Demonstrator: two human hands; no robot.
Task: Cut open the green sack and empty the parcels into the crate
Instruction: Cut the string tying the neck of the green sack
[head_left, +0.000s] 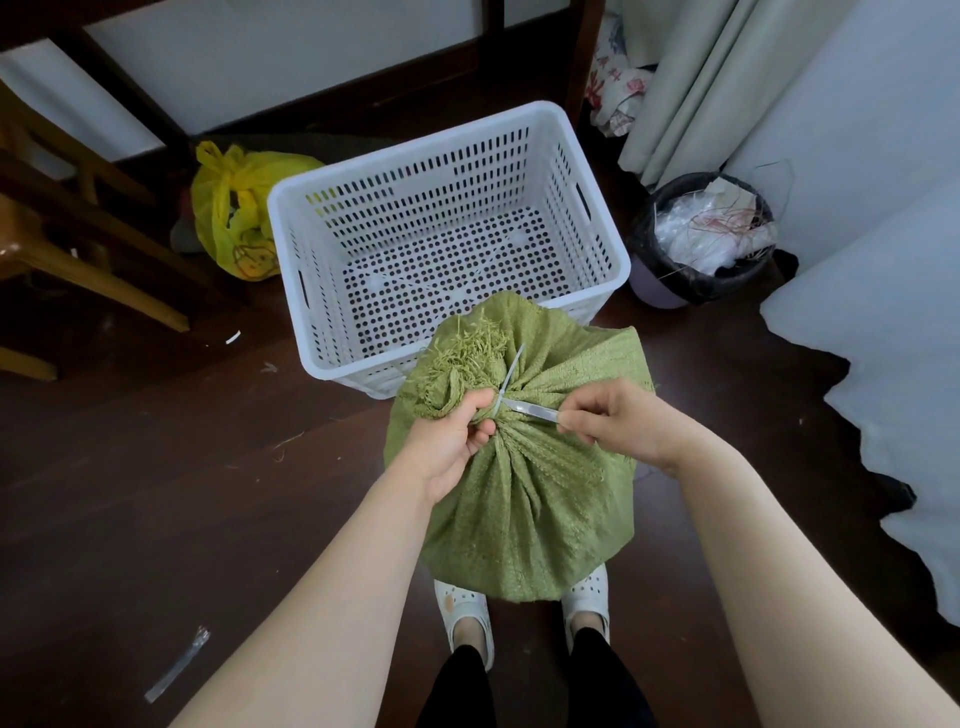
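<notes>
Bulging green sack (519, 493), neck cinched, top frayed.

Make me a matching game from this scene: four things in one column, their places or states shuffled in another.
Things: 1 green woven sack; 2 white perforated plastic crate; 3 yellow plastic bag; 4 small metal blade.
States: A on the floor left of the crate; B pinched in the right hand; C neck tied shut; D nothing visible inside.
Pairs: 1-C, 2-D, 3-A, 4-B.

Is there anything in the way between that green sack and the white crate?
Nothing visible. The green sack stands close in front of the open, empty crate; only the white tie round its neck holds it closed.
</notes>
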